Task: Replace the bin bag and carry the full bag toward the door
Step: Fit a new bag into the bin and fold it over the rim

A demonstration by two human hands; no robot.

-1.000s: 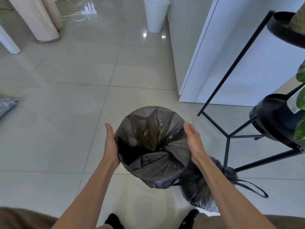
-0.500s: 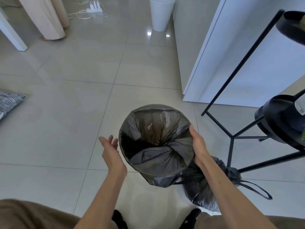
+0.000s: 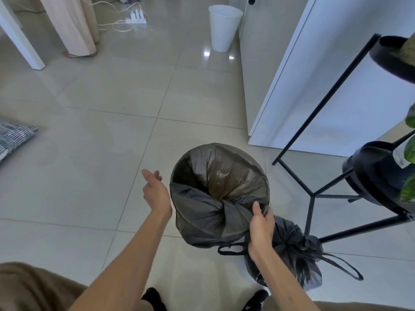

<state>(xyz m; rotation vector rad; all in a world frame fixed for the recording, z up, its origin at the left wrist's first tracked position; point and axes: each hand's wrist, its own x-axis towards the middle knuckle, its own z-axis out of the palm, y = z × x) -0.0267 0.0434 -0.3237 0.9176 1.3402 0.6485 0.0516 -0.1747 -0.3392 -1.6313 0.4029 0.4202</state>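
Observation:
A round bin lined with a fresh dark grey bag (image 3: 219, 189) stands on the tiled floor in front of me; the bag's edge is folded over the rim and its drawstring hangs at the near side. My right hand (image 3: 261, 225) pinches the liner at the near right rim. My left hand (image 3: 155, 190) hovers just left of the bin, fingers apart, touching nothing. The full black bag (image 3: 292, 252), tied with its drawstring loops trailing right, lies on the floor behind my right forearm, partly hidden by it.
A black metal plant stand (image 3: 312, 194) with dark pots stands close on the right. A white cabinet (image 3: 314, 90) rises behind it. A white bin (image 3: 223, 28), a power strip with cables (image 3: 135, 17), curtains (image 3: 71, 25) and a patterned cushion (image 3: 13, 136) lie farther off.
My left hand has let go of the bin's left side and drawn away. My right hand slid from the right rim round to the near edge and now pinches the liner.

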